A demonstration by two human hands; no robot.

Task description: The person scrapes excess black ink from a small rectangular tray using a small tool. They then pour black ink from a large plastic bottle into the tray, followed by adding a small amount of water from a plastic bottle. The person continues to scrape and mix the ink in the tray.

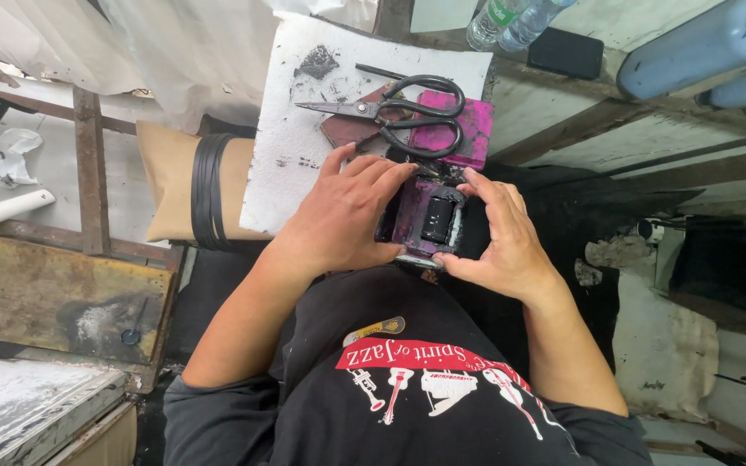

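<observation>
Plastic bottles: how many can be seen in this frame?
2. Both lie side by side at the top edge, right of centre: one clear bottle with a green label and a second clear bottle touching its right side. Their upper parts are cut off; others may lie out of frame.

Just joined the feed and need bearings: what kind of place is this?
Probably a small, rough workshop. Black scissors lie on an ink-stained white sheet, both hands grip a magenta-stained stamping device, and rusty metal framing stands nearby.
</observation>
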